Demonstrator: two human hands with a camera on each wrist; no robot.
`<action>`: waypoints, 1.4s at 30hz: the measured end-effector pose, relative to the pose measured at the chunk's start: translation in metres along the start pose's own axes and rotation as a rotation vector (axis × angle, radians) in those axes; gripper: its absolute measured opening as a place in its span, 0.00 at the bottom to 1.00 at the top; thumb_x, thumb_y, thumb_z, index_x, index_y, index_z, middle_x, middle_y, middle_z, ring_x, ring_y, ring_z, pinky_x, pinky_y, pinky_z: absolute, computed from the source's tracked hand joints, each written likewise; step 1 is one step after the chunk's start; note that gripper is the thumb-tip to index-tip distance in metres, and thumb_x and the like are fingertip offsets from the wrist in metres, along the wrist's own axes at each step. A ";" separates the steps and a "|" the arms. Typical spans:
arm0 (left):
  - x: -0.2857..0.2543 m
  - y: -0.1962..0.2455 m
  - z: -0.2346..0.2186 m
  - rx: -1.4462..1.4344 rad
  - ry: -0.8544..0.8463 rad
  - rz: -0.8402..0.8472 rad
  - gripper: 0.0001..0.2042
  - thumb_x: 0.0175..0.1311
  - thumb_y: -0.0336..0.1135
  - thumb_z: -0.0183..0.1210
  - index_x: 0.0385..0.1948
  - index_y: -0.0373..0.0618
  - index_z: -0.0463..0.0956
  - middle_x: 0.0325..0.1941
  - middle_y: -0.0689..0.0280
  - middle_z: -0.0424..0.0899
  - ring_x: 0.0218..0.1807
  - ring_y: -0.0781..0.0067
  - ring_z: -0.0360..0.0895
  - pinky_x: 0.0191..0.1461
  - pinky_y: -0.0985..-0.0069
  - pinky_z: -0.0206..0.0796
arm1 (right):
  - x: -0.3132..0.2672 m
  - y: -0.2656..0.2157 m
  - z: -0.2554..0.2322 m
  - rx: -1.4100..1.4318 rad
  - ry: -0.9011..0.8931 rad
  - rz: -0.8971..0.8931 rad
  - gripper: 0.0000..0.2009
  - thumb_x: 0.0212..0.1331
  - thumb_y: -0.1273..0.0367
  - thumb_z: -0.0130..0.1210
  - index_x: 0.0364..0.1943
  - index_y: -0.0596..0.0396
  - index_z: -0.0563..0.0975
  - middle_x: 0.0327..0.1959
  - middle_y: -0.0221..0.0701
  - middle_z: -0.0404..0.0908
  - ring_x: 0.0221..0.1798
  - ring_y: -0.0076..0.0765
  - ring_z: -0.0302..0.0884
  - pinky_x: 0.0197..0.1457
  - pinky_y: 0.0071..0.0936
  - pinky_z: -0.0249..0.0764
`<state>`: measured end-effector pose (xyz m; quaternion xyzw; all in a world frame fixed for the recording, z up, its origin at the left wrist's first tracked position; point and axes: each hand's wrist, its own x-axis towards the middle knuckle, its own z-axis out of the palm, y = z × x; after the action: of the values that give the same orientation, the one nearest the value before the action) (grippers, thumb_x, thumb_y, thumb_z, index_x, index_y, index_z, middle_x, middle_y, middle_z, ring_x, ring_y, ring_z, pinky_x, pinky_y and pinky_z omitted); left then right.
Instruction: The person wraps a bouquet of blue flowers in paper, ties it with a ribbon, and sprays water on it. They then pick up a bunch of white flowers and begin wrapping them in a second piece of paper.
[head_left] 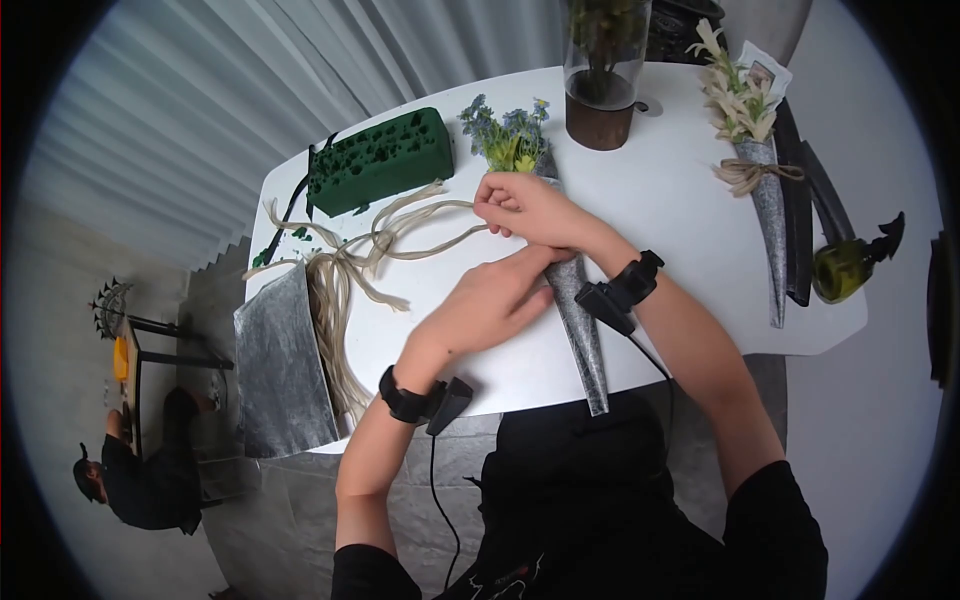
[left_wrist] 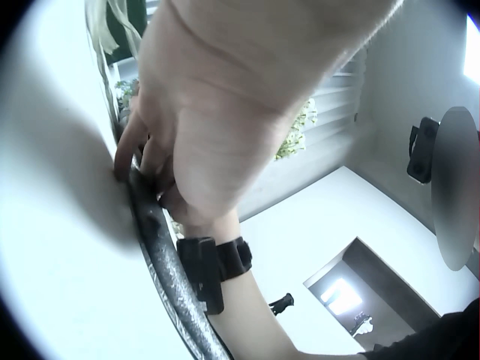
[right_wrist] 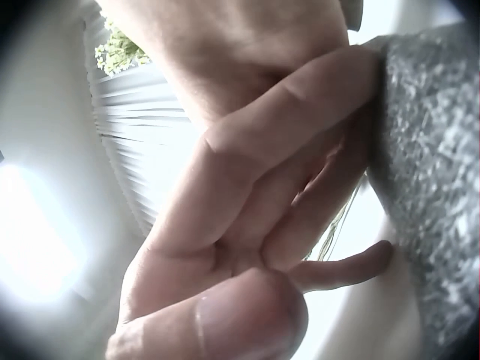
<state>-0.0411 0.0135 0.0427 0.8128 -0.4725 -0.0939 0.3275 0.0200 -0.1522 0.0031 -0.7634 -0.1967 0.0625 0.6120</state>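
A bouquet of small blue and yellow flowers [head_left: 510,135] lies on the table in a narrow grey paper cone [head_left: 580,335], its tip over the front edge. My left hand [head_left: 480,305] grips the cone just below my right wrist; in the left wrist view its fingers curl at the cone's edge. Higher up, by the blooms, my right hand [head_left: 535,212] pinches strands of beige raffia [head_left: 430,212] that run back to a loose tangle. The right hand hides the upper cone. Grey paper [right_wrist: 435,150] fills the right side of the right wrist view.
A pierced green foam block [head_left: 385,160] stands at the back left, grey sheets [head_left: 285,370] at the left edge. A glass vase [head_left: 603,100] stands behind. Rightward are a tied bouquet [head_left: 765,200] and a green spray bottle [head_left: 845,268]. A person [head_left: 150,480] sits far left.
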 end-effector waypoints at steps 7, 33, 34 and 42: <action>-0.002 -0.041 -0.030 -0.124 0.326 -0.311 0.09 0.59 0.26 0.58 0.40 0.36 0.79 0.40 0.57 0.84 0.40 0.63 0.82 0.49 0.67 0.73 | -0.001 0.008 0.002 0.092 0.030 -0.058 0.06 0.71 0.69 0.55 0.40 0.59 0.74 0.29 0.25 0.79 0.30 0.17 0.73 0.34 0.19 0.69; -0.003 -0.077 -0.010 0.057 0.869 -0.078 0.06 0.58 0.27 0.68 0.36 0.40 0.82 0.36 0.62 0.84 0.40 0.66 0.82 0.54 0.71 0.70 | -0.004 0.011 0.004 -0.058 0.089 -0.127 0.10 0.61 0.68 0.62 0.35 0.63 0.80 0.22 0.29 0.79 0.27 0.21 0.72 0.34 0.24 0.71; -0.001 -0.071 -0.012 0.059 0.867 -0.074 0.06 0.58 0.27 0.68 0.36 0.40 0.82 0.36 0.62 0.84 0.40 0.66 0.82 0.54 0.71 0.70 | -0.003 0.012 0.003 -0.058 0.093 -0.130 0.10 0.61 0.68 0.62 0.35 0.63 0.80 0.22 0.29 0.79 0.27 0.21 0.72 0.34 0.24 0.71; -0.004 -0.055 -0.008 0.197 0.817 -0.023 0.10 0.56 0.25 0.67 0.39 0.42 0.81 0.38 0.65 0.81 0.32 0.76 0.73 0.40 0.79 0.66 | -0.006 0.007 -0.001 0.016 0.060 -0.059 0.08 0.69 0.69 0.58 0.40 0.61 0.77 0.30 0.21 0.77 0.36 0.13 0.69 0.40 0.19 0.67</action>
<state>-0.0007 0.0389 0.0135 0.8158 -0.3016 0.2780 0.4077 0.0164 -0.1567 -0.0047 -0.7539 -0.2003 0.0233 0.6252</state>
